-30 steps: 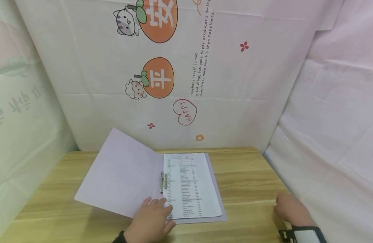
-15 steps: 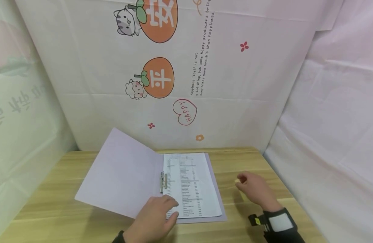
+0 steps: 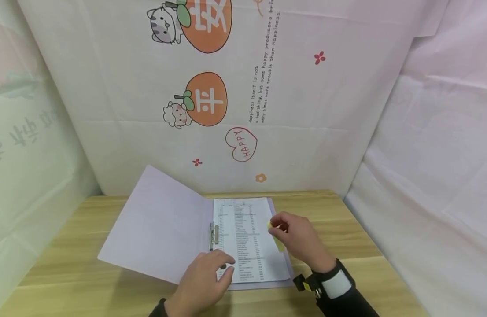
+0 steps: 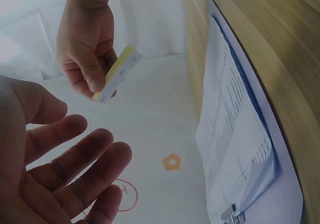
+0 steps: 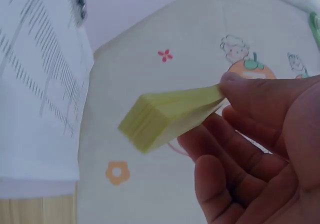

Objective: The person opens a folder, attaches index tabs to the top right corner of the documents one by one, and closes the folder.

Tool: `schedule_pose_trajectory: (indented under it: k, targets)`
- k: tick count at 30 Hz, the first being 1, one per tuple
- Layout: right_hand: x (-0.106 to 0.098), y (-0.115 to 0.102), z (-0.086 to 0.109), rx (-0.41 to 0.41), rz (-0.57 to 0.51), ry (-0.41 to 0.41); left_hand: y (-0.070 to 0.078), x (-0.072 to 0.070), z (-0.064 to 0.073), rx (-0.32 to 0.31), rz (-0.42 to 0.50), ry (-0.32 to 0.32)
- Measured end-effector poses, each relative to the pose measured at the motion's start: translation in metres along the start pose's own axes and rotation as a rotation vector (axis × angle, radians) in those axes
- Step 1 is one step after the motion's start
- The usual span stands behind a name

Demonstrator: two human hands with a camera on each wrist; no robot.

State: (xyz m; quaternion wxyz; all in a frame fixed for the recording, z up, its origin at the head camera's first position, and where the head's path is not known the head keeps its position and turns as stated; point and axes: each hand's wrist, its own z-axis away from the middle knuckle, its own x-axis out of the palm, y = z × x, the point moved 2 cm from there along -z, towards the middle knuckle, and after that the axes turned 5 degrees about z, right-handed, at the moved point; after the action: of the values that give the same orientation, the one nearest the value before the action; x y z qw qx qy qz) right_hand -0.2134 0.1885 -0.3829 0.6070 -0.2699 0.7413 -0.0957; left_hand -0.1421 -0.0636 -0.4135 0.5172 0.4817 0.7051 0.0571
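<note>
A lilac folder (image 3: 156, 229) lies spread on the table, its cover raised at the left. On its right side is a stack of printed sheets (image 3: 249, 242), by a metal clip (image 3: 216, 235) at the spine. My right hand (image 3: 303, 242) pinches a yellow sticky note pad (image 5: 165, 116) between thumb and fingers, over the right edge of the sheets. In the left wrist view the pad (image 4: 117, 74) shows a pale, printed underside. My left hand (image 3: 204, 279) hovers at the lower left of the sheets, fingers loosely spread with nothing in them.
The wooden table (image 3: 322, 211) extends on both sides of the folder. A white printed cloth (image 3: 299, 132) hangs behind it, and more pale cloth (image 3: 433, 185) hangs at the sides.
My right hand has come in from the table's right side to the sheets, bringing the sticky note pad. My left hand has lifted slightly, thumb and fingers parting; the folder stays put.
</note>
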Motion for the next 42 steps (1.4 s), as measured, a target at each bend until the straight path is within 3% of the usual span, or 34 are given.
schedule_pose_trajectory:
  k: [4, 14, 20, 23, 36, 42]
  targets:
    - [0.000, -0.018, 0.005, -0.059, -0.066, 0.014, 0.001, 0.002, -0.004, -0.021, 0.068, 0.021]
    - [0.007, -0.054, 0.021, -0.283, -0.144, 0.022, 0.003, 0.008, -0.011, -0.131, 0.285, -0.012]
    - [0.011, -0.067, 0.028, -0.404, -0.240, 0.017, 0.005, 0.008, -0.010, -0.107, 0.454, 0.019]
    - [0.013, -0.071, 0.031, -0.413, -0.262, 0.014, 0.006, 0.007, -0.010, -0.090, 0.473, 0.045]
    - [0.013, -0.077, 0.036, -0.442, -0.285, 0.001, 0.010, 0.001, -0.008, -0.136, 0.437, 0.091]
    - [0.014, -0.074, 0.037, -0.489, -0.263, 0.029, 0.010, -0.004, -0.006, -0.179, 0.513, 0.127]
